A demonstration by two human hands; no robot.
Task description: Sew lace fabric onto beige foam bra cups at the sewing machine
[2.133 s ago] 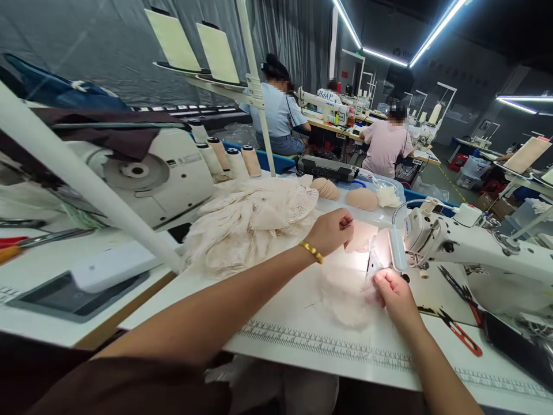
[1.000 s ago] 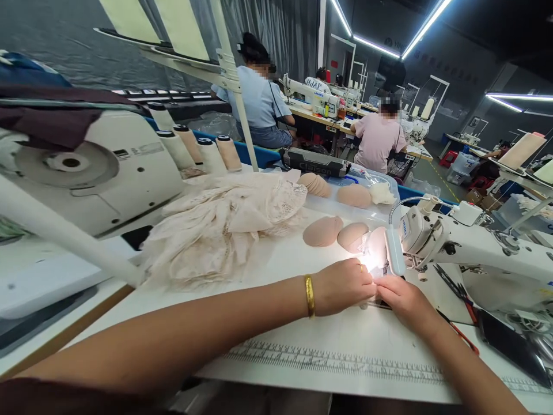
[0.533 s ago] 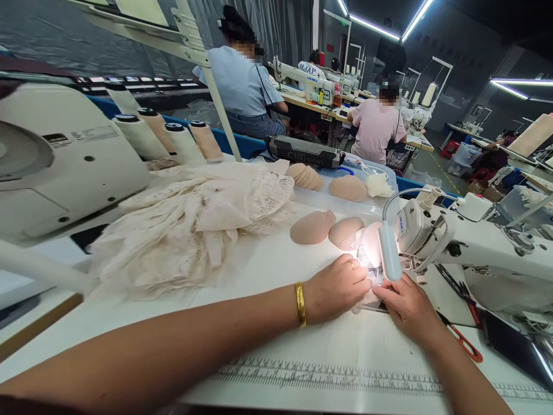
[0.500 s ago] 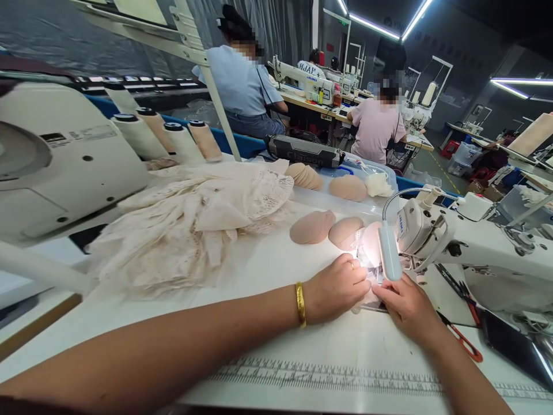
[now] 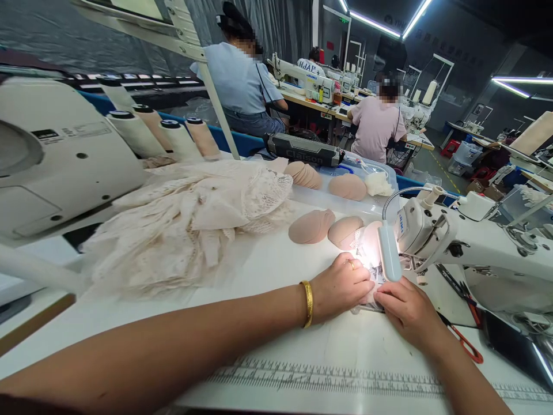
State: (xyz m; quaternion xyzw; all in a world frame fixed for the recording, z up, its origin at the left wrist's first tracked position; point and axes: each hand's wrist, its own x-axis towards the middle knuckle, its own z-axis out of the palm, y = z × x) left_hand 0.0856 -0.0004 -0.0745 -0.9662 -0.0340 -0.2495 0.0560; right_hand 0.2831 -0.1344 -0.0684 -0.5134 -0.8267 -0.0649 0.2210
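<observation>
Left hand (image 5: pixel 341 285), right hand (image 5: pixel 406 308): both grips pinching a pale lace piece (image 5: pixel 367 300) flat on the white table (image 5: pixel 276 271), under the sewing machine (image 5: pixel 466 248) lamp (image 5: pixel 387 253); two foam bra cups (image 5: pixel 328 227) just beyond; lace heap (image 5: pixel 190 219) left

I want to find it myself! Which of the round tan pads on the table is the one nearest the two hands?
Start at the white sewing machine and its bright little lamp. Just left of the lamp, beyond the left hand, two tan pads lie side by side. It is the right-hand pad, the one with a bit of white lace at its lit edge.
</observation>
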